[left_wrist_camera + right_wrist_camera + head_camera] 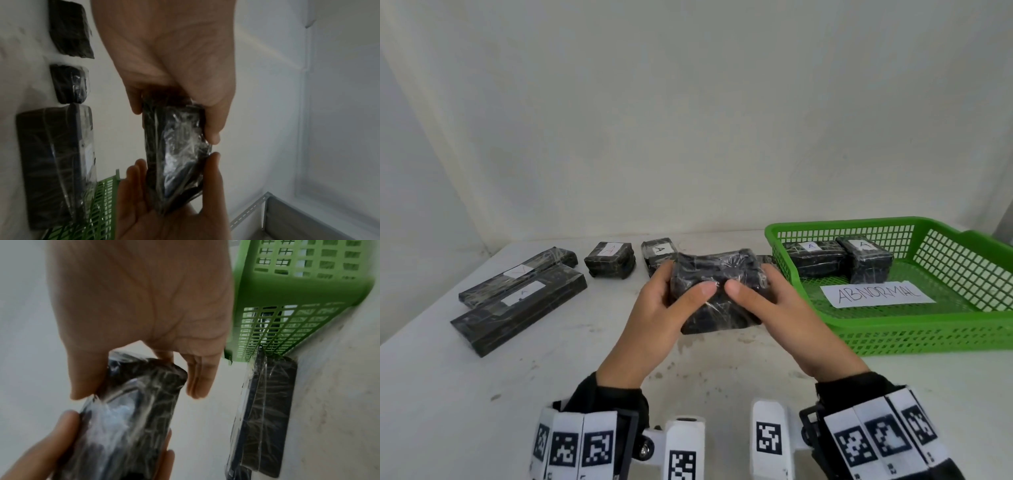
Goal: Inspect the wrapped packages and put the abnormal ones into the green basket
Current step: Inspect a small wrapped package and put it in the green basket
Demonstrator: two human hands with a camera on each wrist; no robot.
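I hold a black package wrapped in clear film [717,274] with both hands above the middle of the table, no label showing on it. My left hand [686,281] grips its left end and my right hand [752,279] its right end, thumbs on the near face. The left wrist view shows the package [176,146] pinched between thumb and fingers; the right wrist view shows the package [131,410] the same way. The green basket [893,329] stands to the right. It holds two labelled packages [813,257] [866,260] and an "ABNORMAL" paper [876,294].
Two long wrapped packages [517,308] [524,274] lie at the left of the white table. Two small labelled ones [610,258] [657,255] sit behind my hands. Another package [267,402] lies against the basket's left wall [287,288]. A wall stands behind the table.
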